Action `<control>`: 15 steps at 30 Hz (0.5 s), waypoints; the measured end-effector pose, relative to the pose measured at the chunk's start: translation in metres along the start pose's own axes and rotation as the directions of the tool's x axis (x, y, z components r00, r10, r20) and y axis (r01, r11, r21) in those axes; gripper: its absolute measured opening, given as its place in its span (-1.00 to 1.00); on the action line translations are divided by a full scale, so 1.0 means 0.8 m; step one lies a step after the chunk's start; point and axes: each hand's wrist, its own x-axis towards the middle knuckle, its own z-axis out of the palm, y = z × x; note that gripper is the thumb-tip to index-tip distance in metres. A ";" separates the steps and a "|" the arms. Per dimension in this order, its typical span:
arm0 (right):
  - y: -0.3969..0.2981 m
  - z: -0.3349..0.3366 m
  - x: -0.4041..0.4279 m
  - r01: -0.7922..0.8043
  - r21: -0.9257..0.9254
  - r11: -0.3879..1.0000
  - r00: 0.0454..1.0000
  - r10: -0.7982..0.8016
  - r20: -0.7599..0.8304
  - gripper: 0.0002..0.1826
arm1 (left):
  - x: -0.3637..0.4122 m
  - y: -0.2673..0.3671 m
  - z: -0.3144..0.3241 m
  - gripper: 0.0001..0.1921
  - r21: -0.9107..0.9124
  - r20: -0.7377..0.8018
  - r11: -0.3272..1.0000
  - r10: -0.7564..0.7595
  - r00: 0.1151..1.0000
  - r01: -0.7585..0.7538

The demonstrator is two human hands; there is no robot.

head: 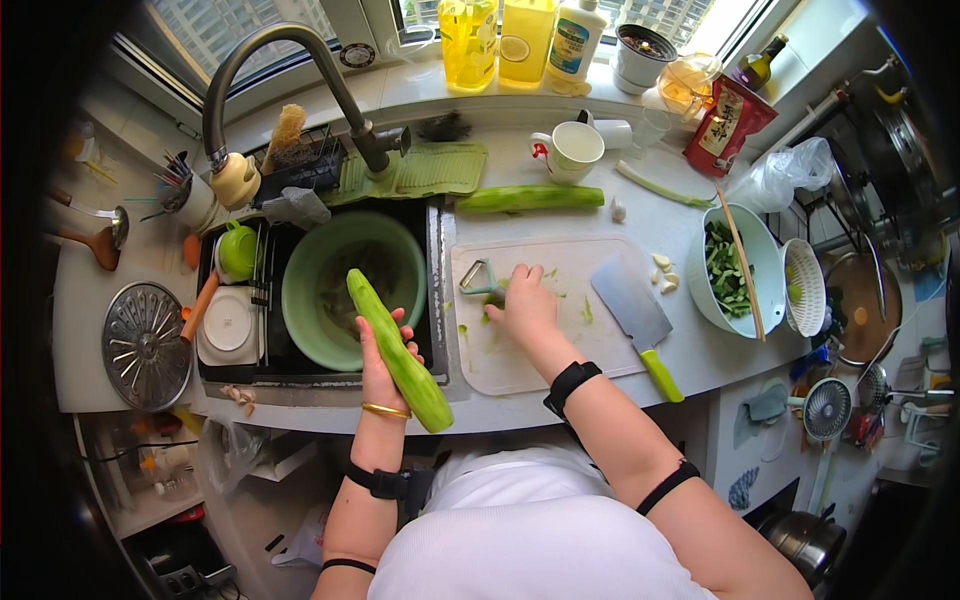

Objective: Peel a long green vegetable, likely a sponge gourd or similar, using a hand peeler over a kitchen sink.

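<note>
A peeled green gourd (397, 349) lies slantwise in my left hand (384, 360), in front of the green basin (416, 255) that stands in the sink. My right hand (529, 304) is over the white cutting board (585, 352), its fingers at the handle of a Y-shaped peeler (478, 277); whether they grip it is not clear. Bits of green peel (587, 309) are scattered on the board. A cleaver (634, 307) with a green handle rests across the board's right edge. Behind the board lies another green gourd (531, 198).
Garlic cloves (665, 274) lie right of the cleaver. Farther right, chopsticks (741, 262) rest across a bowl of chopped greens (727, 281), beside a white colander (804, 300). A white mug (574, 150) stands at the back. The faucet (285, 34) arches over the sink's left side.
</note>
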 end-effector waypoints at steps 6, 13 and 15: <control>-0.001 0.030 0.005 0.220 -0.126 0.967 0.975 -0.215 0.049 -0.64 | -0.012 0.016 -0.014 -0.35 -0.020 -0.065 0.999 0.045 0.997 -0.047; 0.022 0.003 0.010 0.226 0.349 0.909 0.964 -0.261 0.055 -0.78 | -0.076 0.042 -0.067 -0.31 -0.077 -0.200 0.976 0.185 0.962 -0.204; -0.016 0.006 -0.003 0.202 0.491 0.847 0.941 -0.308 0.143 -0.79 | -0.111 0.056 -0.092 -0.30 -0.116 -0.275 0.955 0.233 0.933 -0.273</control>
